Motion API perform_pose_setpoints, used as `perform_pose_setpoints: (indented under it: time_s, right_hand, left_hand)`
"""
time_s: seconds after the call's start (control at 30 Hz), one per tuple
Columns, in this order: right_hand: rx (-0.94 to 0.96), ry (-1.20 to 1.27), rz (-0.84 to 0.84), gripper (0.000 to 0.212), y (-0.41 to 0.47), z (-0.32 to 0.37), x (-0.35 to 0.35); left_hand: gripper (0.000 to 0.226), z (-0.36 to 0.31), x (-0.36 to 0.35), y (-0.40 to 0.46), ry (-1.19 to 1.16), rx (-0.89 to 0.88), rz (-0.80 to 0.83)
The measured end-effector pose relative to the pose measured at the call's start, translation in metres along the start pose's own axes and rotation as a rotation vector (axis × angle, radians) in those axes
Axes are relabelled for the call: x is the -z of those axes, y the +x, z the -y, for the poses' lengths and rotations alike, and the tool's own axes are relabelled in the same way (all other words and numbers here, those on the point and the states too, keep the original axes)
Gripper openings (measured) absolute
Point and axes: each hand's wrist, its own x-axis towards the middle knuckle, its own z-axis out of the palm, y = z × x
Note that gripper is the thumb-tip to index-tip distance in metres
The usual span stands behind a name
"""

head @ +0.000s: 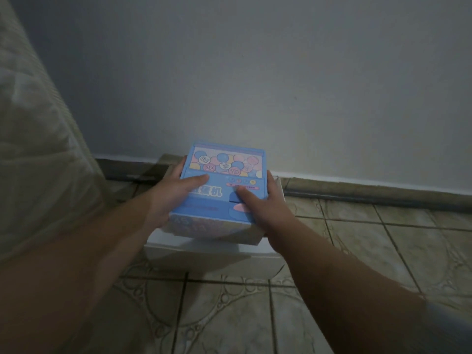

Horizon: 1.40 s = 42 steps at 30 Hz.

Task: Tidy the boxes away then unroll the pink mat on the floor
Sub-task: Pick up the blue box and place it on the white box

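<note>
Sitting on a white box (209, 254) by the wall (281, 85), the blue toy box (219, 190) is being gripped at its sides by the left hand (176, 198) and right hand (263, 208), thumbs on top. Tidying is underway; releasing comes next. Patterned floor tiles (357, 238) are spreading around; no pink mat is showing.

Both hands, left (169, 200) and right (265, 208), grip a blue box (219, 180) over a white box (212, 254) on the tiled floor (357, 238) by the wall (255, 72).
</note>
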Motion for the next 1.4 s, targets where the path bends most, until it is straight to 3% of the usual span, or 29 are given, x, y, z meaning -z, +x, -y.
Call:
perform_pose_setpoints:
  time_s: [0.23,0.67,0.87,1.03,1.2,1.3,1.4]
  right_hand:
    - [-0.035,-0.025,0.004,0.057,0.007,-0.013,0.001]
    - [-0.067,-0.082,0.024,0.063,0.013,-0.026,0.0]
    - [-0.045,-0.199,-0.002,0.068,0.015,-0.033,0.001]
    - [-0.086,-0.245,-0.059,0.054,0.014,-0.031,-0.003]
    - [-0.206,-0.319,-0.154,0.078,-0.004,-0.018,0.0]
    - [-0.147,-0.399,-0.22,0.069,-0.038,-0.004,0.019]
    - [-0.138,-0.455,-0.299,0.076,-0.083,0.019,0.055]
  left_hand:
    - [0.058,0.017,0.002,0.008,0.05,0.024,-0.014]
    - [0.054,0.035,0.006,0.019,0.11,0.008,-0.017]
    - [0.053,0.035,0.004,0.02,0.271,-0.011,-0.037]
    - [0.045,0.032,0.001,0.015,0.419,-0.006,-0.118]
    - [0.045,0.026,-0.007,0.005,0.515,0.013,-0.218]
    - [0.044,0.012,-0.014,-0.01,0.594,-0.014,-0.271]
    - [0.06,-0.019,-0.035,-0.037,0.716,-0.105,-0.255]
